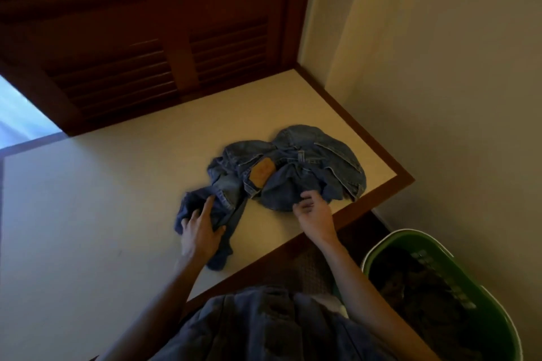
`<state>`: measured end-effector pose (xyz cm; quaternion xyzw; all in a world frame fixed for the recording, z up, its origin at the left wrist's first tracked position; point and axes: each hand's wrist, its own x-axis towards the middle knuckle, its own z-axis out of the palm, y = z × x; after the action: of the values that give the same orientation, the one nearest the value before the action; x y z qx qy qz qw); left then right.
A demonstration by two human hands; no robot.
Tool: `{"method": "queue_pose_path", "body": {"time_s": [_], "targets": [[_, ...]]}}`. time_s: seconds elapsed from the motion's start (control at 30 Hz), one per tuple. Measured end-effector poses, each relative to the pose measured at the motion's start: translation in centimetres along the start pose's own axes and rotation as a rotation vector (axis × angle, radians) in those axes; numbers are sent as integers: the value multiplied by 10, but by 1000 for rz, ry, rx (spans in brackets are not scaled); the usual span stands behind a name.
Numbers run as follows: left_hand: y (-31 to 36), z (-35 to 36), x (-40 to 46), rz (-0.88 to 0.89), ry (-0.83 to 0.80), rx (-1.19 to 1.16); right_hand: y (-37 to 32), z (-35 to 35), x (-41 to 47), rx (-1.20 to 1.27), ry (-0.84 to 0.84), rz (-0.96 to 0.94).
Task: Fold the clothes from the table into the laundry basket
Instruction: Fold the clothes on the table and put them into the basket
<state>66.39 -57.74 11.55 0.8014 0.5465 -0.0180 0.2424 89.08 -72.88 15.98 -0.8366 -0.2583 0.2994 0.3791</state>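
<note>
Basket (498,313), green, stands on the floor beside the table (88,214), dark clothes inside. Left hand (199,231) rests on a jeans (281,173) leg, fingers spread flat. Right hand (315,214) pinches denim near the waistband. Jeans lie crumpled at the table's right corner. Louvred doors (140,32) behind.

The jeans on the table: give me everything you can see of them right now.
The crumpled blue denim jeans lie unfolded in a heap near the corner of the cream table with the dark wood edge. A tan leather waistband patch faces up, with a pocket and seams showing. The left hand rests on one bunched leg; the right hand's fingers pinch the near edge.
</note>
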Motion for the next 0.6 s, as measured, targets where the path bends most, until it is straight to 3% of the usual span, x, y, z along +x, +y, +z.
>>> {"method": "queue_pose_path", "body": {"time_s": [0.13, 0.2, 0.33, 0.43, 0.5, 0.6], "targets": [[15, -30, 4, 3, -6, -308, -42, 64, -26, 70, -513, -112], [31, -50, 3, 19, -8, -580, -61, 75, -37, 202, -629, -186], [68, -102, -8, 35, -217, -1137, -95, 39, -25, 378, -358, -172], [85, -131, -9, 183, -327, -1304, -115, -16, 3, 648, -150, -79], [91, -139, -2, 281, -281, -1297, -117, -51, 28, 689, 36, 5], [100, -132, 25, 389, 2, -958, -91, -80, 65, 337, 269, 144]]}}
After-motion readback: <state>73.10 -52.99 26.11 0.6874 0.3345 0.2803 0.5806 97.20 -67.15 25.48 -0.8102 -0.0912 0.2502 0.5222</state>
